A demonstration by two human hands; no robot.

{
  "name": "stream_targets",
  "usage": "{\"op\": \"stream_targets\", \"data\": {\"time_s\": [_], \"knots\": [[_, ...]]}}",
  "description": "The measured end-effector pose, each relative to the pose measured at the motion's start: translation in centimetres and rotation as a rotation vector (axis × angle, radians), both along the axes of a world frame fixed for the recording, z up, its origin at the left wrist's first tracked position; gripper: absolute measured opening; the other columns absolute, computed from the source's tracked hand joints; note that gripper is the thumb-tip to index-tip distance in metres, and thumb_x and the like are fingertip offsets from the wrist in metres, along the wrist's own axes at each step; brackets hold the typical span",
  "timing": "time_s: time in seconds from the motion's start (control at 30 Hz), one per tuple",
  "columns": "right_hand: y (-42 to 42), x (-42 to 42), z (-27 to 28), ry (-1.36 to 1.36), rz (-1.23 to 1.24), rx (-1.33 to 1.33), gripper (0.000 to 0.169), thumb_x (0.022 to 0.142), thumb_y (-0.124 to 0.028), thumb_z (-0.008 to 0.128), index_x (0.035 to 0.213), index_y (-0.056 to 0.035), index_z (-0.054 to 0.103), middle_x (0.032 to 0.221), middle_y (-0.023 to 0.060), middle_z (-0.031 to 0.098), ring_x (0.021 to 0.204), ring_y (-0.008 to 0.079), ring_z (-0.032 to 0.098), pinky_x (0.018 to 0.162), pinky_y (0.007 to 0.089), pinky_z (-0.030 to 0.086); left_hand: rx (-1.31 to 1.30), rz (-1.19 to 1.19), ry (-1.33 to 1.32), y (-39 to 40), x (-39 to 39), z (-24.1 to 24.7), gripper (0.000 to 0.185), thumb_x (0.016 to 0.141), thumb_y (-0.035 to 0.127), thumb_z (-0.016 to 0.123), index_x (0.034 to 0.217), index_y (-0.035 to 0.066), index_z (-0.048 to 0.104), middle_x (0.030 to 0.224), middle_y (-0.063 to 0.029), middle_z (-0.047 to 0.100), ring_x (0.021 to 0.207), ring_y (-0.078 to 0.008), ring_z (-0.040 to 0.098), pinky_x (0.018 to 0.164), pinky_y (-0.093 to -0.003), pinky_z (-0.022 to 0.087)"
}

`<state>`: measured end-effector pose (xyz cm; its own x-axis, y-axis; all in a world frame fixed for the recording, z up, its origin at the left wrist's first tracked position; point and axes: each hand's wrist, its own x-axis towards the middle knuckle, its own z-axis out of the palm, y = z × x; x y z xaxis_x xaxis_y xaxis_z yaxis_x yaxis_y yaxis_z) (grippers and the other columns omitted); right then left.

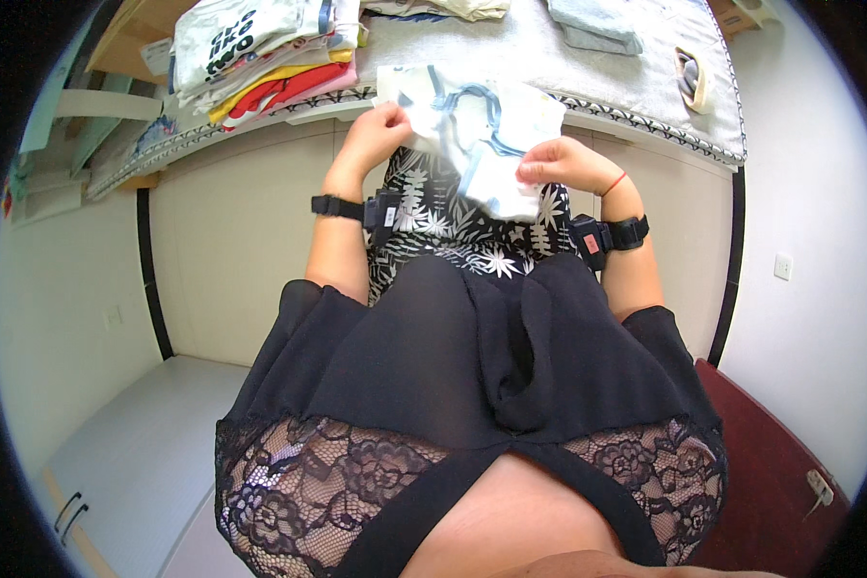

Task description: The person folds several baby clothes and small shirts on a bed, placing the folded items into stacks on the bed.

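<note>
A small white garment with blue trim (pixel 477 115) hangs spread between my hands, over the near edge of the cloth-covered surface and in front of my patterned skirt. My left hand (pixel 386 134) pinches its left side between thumb and fingers. On the right, my right hand (pixel 560 162) grips the garment near its lower right part, where a white, blue-edged piece hangs down. The garment is partly blurred, so its exact kind is hard to tell. Both wrists carry black strapped devices.
A stack of folded clothes (pixel 260 58) rests at the back left of the cloth-covered surface (pixel 433 47). Folded grey-blue fabric (pixel 596 25) lies at the back right, near a small cream item with grey inside (pixel 690 79). A cardboard box (pixel 130 43) stands behind the stack.
</note>
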<state>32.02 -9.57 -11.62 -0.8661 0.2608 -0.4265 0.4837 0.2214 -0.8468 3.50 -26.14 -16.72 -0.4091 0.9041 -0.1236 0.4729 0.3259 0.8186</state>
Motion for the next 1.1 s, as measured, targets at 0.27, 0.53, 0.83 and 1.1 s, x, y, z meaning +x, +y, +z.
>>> {"op": "stream_targets", "data": {"time_s": [0.27,0.53,0.83,1.1], "knots": [[4.3,-3.9,-5.4,0.322,-0.31,1.024,0.037,0.075,-0.028,0.074,0.104,-0.0078,0.065,0.1,0.0138,0.062,0.088,0.0295,0.061,0.082,0.0378,0.049,-0.327,0.138,0.018,-2.3,0.6,0.3,0.054,0.075,0.05,0.067,0.097,0.001,0.062,0.079,-0.0105,0.066,0.064,-0.0181,0.061,0.06,-0.0295,0.048],[4.0,-6.0,-4.0,0.28,-0.183,0.923,0.021,0.079,-0.021,0.066,0.091,-0.0052,0.061,0.086,0.0131,0.06,0.082,0.0305,0.057,0.076,0.0382,0.046,-0.041,0.051,-0.07,-1.5,2.1,0.2,0.032,0.081,0.015,0.062,0.109,0.003,0.053,0.081,-0.0054,0.06,0.068,-0.0116,0.058,0.058,-0.0268,0.05],[4.7,-1.0,-3.8,0.262,-0.843,0.558,0.03,0.085,-0.024,0.058,0.099,0.0032,0.056,0.096,0.0222,0.062,0.09,0.0345,0.061,0.08,0.0401,0.047,0.438,0.388,-0.399,0.7,2.1,1.8,0.026,0.091,0.009,0.053,0.116,0.008,0.046,0.093,-0.0003,0.055,0.072,-0.0063,0.051,0.058,-0.021,0.043],[-0.1,0.2,-2.9,0.156,-0.336,0.945,0.035,0.074,-0.034,0.073,0.082,-0.0038,0.056,0.083,0.0152,0.058,0.082,0.0332,0.056,0.074,0.0396,0.046,-0.063,0.259,-0.264,0.5,1.8,-2.2,0.064,0.08,0.04,0.07,0.126,0.004,0.044,0.102,-0.0129,0.062,0.084,-0.0205,0.062,0.073,-0.0319,0.051]]}}
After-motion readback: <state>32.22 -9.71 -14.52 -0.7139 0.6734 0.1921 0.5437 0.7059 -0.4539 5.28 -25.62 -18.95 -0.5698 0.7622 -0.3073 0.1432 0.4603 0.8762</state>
